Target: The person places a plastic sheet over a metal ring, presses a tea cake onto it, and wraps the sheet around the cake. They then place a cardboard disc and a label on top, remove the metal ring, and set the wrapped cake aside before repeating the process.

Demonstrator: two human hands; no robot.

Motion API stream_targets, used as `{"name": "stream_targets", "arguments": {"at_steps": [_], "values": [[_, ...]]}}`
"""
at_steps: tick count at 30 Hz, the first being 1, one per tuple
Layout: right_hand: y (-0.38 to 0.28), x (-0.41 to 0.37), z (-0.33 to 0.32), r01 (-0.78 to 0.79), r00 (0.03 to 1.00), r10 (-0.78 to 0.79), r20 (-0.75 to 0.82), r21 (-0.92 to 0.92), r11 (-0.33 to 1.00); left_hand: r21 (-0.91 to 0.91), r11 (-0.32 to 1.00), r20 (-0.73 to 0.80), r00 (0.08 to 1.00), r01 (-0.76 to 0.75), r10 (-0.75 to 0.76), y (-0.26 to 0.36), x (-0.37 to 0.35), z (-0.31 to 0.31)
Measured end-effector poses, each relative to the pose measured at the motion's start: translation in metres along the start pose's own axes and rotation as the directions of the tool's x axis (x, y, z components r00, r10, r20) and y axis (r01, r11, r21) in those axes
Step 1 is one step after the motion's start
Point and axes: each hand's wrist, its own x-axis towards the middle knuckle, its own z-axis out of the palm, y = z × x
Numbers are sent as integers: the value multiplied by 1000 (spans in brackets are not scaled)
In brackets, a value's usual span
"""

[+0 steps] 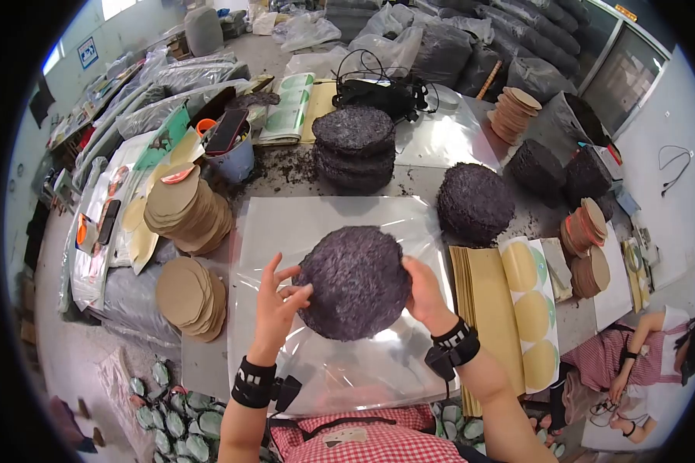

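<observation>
A round, purple-black disc of what looks like dried seaweed (355,284) is between my hands, over a clear plastic sheet (274,363) on the table. My right hand (427,295) grips the disc's right edge, thumb along the rim and the other fingers mostly hidden beneath. At the left edge, my left hand (276,302) has thumb and finger bent onto the rim, while another finger sticks up apart. Beyond the sheet stands a stack of similar discs (354,147). More dark discs (475,202) are piled to its right.
Round brown cards are stacked at left (187,297), with a taller stack (185,204) behind. Yellow-brown paper sheets (490,324) and round labels (531,316) lie at right. A blue bucket (232,160) and tangled black cables (378,96) sit at the back. Another person (633,363) sits at far right.
</observation>
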Motion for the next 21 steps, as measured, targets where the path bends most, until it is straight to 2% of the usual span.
{"name": "stream_targets", "arguments": {"at_steps": [2,3,4,5,7,8,9,10,12,13,15,16,17,18,19,21], "values": [[5,-3,4,-9,1000,9,-14,15,1000,173,984,-5,999,-52,54,1,-4,-1],[10,-1,-1,64,996,-78,-43,-266,962,362,918,38,987,-160,157,-3,-6,-2],[16,6,-10,121,985,-169,-44,-528,840,528,806,102,963,-266,251,-9,-6,-3],[21,13,-20,157,966,-256,-18,-749,644,664,654,183,926,-364,330,-15,-6,-4],[42,21,-44,310,869,-465,166,-917,252,802,430,288,899,-414,330,-35,-9,0],[46,23,-50,358,797,-529,293,-934,22,850,303,331,884,-431,329,-40,-9,1],[47,24,-57,406,698,-599,393,-906,-120,868,279,329,897,-410,295,-42,-10,1],[32,22,-42,442,691,-584,426,-888,-126,860,286,338,892,-422,299,-37,-4,2],[-7,0,4,485,702,-541,464,-867,-114,841,316,363,892,-439,270,-19,7,8],[-11,0,16,471,765,-399,506,-861,-191,812,265,463,850,-520,251,-12,19,12],[-1,6,42,471,844,-99,527,-817,-333,877,170,455,891,-449,8,-12,39,26],[16,10,47,412,876,-14,483,-762,-500,899,109,435,894,-424,-107,-18,45,34],[51,22,38,322,879,-74,472,-699,-639,879,-55,456,868,-474,-197,-29,50,39],[79,34,27,218,873,-130,470,-616,-757,869,-147,451,879,-472,-152,-46,54,41],[65,25,40,254,912,-26,409,-615,-747,856,-233,448,887,-461,-111,-57,54,44],[79,29,36,215,905,-72,418,-598,-772,821,-354,453,888,-448,-75,-76,48,46]]}}
